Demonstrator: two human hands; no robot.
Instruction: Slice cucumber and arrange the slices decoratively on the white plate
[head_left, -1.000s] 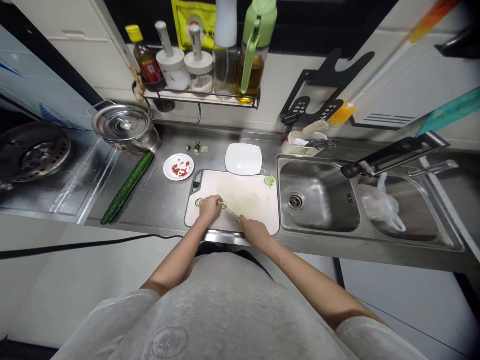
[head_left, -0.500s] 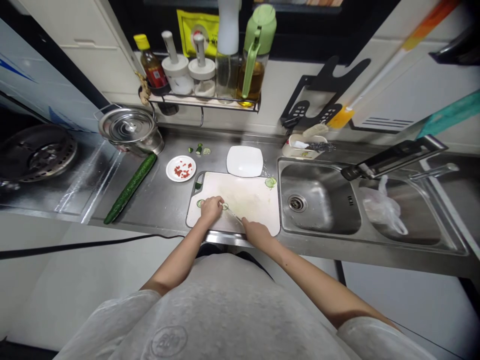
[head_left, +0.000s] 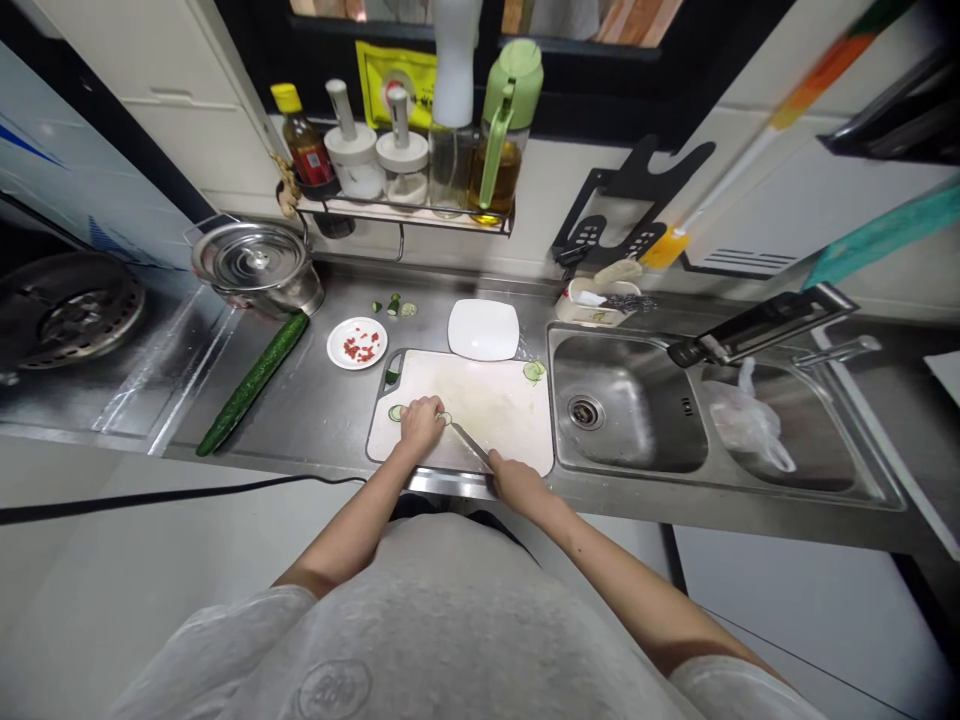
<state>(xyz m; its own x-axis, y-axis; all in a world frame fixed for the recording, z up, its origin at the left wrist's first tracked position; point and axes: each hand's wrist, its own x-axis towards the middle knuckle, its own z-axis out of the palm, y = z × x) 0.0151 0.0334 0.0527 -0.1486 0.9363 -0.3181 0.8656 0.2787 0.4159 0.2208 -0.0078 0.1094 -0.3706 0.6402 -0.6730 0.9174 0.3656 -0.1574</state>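
Observation:
On the white cutting board [head_left: 510, 410], the fingers of my left hand [head_left: 422, 424] are closed on a cucumber slice [head_left: 445, 418] at their tips. My right hand [head_left: 519, 484] grips a knife [head_left: 472, 443] by its handle, with the blade slanting left and its tip near that slice. More cucumber slices [head_left: 395, 412] lie left of my left hand, partly hidden by it. A few pale slices [head_left: 533, 371] rest at the board's upper right corner. A dark green cucumber end [head_left: 392, 376] is by the board's handle hole.
A whole cucumber [head_left: 255, 383] lies on the left counter below a lidded steel pot [head_left: 259, 262]. Behind the board are a plate of red pieces [head_left: 341, 352], cucumber scraps [head_left: 394, 305] and a white square dish [head_left: 484, 330]. To the right is a double sink [head_left: 645, 440].
The knife blade has shifted slightly away from the slice and its flat side shows more. My left hand stays in nearly the same place. The whole view has tilted a little.

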